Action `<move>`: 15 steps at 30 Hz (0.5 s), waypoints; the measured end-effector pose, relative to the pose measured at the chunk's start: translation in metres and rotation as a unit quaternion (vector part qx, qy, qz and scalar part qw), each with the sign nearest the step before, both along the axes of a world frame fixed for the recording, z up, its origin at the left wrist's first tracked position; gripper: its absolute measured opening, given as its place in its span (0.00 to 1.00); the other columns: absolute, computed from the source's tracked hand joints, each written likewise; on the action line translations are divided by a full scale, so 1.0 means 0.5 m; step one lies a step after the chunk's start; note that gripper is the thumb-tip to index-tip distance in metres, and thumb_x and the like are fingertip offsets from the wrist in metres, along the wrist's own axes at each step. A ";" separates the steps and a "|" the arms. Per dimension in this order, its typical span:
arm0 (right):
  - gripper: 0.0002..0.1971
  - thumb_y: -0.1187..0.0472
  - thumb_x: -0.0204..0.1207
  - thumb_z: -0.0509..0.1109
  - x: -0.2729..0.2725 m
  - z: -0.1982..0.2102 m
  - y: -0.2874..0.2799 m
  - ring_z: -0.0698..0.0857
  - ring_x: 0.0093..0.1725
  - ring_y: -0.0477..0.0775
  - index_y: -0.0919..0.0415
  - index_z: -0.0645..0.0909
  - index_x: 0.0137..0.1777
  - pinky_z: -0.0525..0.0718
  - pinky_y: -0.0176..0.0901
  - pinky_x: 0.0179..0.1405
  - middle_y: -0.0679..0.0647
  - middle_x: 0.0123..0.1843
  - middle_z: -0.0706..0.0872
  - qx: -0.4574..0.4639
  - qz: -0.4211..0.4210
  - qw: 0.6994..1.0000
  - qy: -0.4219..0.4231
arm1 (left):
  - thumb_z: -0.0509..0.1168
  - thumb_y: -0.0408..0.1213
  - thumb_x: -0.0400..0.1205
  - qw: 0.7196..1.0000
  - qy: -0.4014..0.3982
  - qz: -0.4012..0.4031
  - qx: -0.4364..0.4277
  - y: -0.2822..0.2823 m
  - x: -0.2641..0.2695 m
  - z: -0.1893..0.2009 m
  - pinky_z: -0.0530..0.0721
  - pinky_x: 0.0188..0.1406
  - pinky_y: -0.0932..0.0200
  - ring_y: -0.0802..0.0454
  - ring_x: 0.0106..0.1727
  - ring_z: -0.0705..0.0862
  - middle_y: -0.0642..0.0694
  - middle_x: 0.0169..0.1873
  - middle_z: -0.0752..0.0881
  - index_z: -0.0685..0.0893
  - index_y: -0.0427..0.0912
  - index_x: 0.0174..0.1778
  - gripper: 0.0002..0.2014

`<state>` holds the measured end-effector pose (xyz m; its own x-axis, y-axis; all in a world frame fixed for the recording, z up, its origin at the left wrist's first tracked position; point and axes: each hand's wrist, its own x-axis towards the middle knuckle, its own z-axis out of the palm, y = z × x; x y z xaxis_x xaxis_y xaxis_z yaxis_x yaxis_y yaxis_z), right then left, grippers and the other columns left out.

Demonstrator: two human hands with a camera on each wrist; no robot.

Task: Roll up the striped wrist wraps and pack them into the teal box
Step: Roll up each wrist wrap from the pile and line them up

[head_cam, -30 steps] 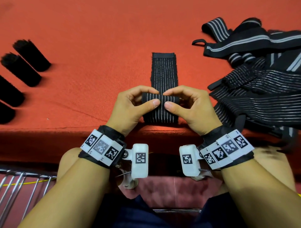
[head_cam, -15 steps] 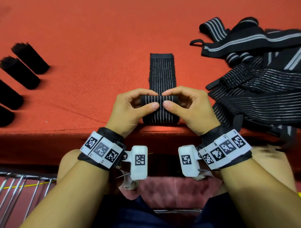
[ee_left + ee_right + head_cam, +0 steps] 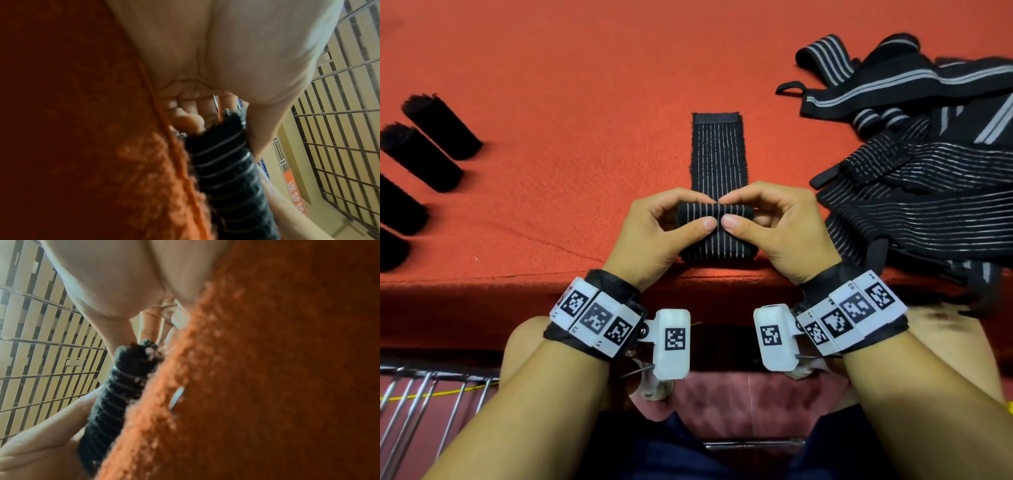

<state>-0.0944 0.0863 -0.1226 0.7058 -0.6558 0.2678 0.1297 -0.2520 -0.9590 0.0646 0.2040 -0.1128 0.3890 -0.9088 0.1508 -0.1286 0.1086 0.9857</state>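
Wrap in hand: wrist wrap (image 3: 717,161) lies lengthwise at centre frame on the orange counter (image 3: 571,85), its near end at the counter's front edge and part of it turned into a small roll (image 3: 715,213) between the fingers.
Left hand (image 3: 657,233): curled on the roll's left half, thumb pressing the near face, fingertips over the top.
Right hand (image 3: 777,229): mirrors it on the right half, gripping the same roll; the two thumbs nearly meet at the middle.
Wrist views: both show the striped roll end-on against the counter cloth, fingers tucked behind it; blurred, so no finer detail.
Finished rolls (image 3: 431,154): dark cylinders in a slanted row at left of frame, well apart from the hands.
Pile waiting (image 3: 914,164): loose striped wraps heaped at right of frame, just beside the right hand.
Teal box: not in view in any picture.
Step, as I judge it: early in rolling this wrap; most of its length lies flat beyond the hands.
Doing it well: keep even pressure from both thumbs so the roll stays square to the strip, edges flush, no cone forming; hold tension on the flat part so the layers pack tight.
Risk: slack grip lets the elastic spring open.
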 end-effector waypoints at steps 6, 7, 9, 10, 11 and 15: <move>0.10 0.60 0.73 0.80 0.003 -0.001 -0.003 0.90 0.51 0.64 0.58 0.90 0.53 0.89 0.69 0.51 0.58 0.49 0.92 -0.032 0.004 0.999 0.017 | 0.75 0.29 0.78 1.000 0.020 0.002 0.006 0.000 0.000 -0.002 0.87 0.43 0.60 0.51 0.42 0.91 0.45 0.39 0.92 0.89 0.33 0.50 0.07; 0.11 0.61 0.73 0.80 0.003 0.000 -0.003 0.90 0.52 0.63 0.58 0.90 0.54 0.89 0.69 0.50 0.57 0.50 0.92 -0.032 0.009 0.999 0.018 | 0.75 0.31 0.77 1.000 0.027 0.003 0.008 0.000 -0.001 -0.001 0.87 0.42 0.59 0.50 0.41 0.91 0.44 0.39 0.92 0.90 0.33 0.49 0.08; 0.13 0.64 0.72 0.81 0.002 0.003 -0.002 0.90 0.53 0.56 0.59 0.89 0.56 0.89 0.61 0.56 0.53 0.52 0.91 -0.020 0.015 1.000 0.009 | 0.75 0.33 0.75 0.999 0.037 0.006 0.008 0.000 -0.004 0.003 0.87 0.41 0.60 0.51 0.40 0.91 0.45 0.37 0.92 0.90 0.34 0.47 0.08; 0.13 0.66 0.72 0.81 0.002 0.003 -0.001 0.89 0.53 0.51 0.60 0.88 0.56 0.88 0.54 0.58 0.51 0.51 0.91 -0.013 0.015 1.000 0.002 | 0.75 0.33 0.76 0.999 0.035 0.005 0.008 0.000 -0.005 0.004 0.87 0.40 0.60 0.51 0.39 0.90 0.46 0.37 0.92 0.90 0.34 0.47 0.07; 0.13 0.68 0.72 0.81 0.001 0.003 -0.001 0.89 0.51 0.48 0.60 0.88 0.56 0.87 0.49 0.58 0.51 0.50 0.91 -0.010 0.012 1.000 -0.002 | 0.75 0.32 0.77 1.000 0.028 0.003 0.009 -0.001 -0.005 0.004 0.86 0.40 0.61 0.52 0.39 0.90 0.46 0.37 0.91 0.90 0.35 0.46 0.06; 0.12 0.69 0.73 0.80 0.004 0.002 -0.003 0.87 0.48 0.48 0.60 0.87 0.55 0.88 0.56 0.54 0.51 0.48 0.90 -0.002 0.002 1.000 -0.001 | 0.74 0.30 0.80 1.000 -0.005 -0.009 0.009 -0.002 -0.006 0.006 0.82 0.38 0.65 0.56 0.38 0.87 0.48 0.37 0.89 0.90 0.34 0.48 0.04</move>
